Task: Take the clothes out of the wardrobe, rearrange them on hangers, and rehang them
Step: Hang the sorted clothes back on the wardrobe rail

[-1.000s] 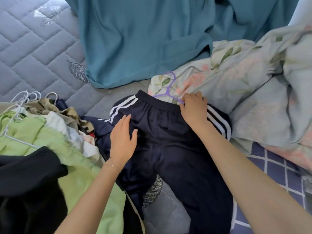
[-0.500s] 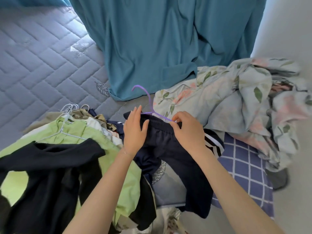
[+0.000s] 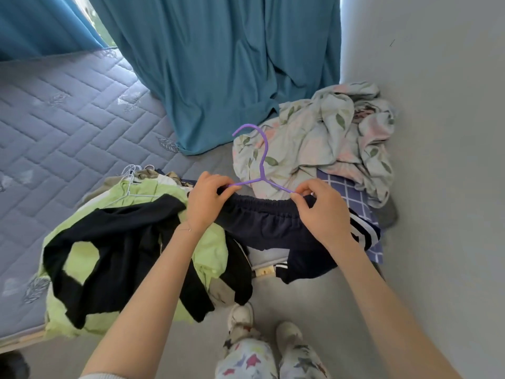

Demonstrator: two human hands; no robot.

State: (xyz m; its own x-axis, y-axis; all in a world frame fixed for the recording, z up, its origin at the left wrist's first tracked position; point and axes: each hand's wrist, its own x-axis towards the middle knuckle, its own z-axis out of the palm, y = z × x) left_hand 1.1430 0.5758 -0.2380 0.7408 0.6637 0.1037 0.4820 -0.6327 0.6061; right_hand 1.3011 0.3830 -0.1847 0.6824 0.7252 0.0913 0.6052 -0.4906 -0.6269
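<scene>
Both hands (image 3: 207,198) (image 3: 322,212) stretch waistband (image 3: 266,205) left-right (hanger (image 3: 261,162) hook up)

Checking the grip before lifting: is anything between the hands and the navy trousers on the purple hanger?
Nothing visible: the left hand and right hand pinch the navy trousers at the waistband, against the purple hanger. The wardrobe is out of view.

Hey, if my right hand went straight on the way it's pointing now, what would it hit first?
Probably the floral bedding heaped beyond it. The right hand points up-left past the purple hanger whose arm it pinches, though depth is hard to judge.
</scene>
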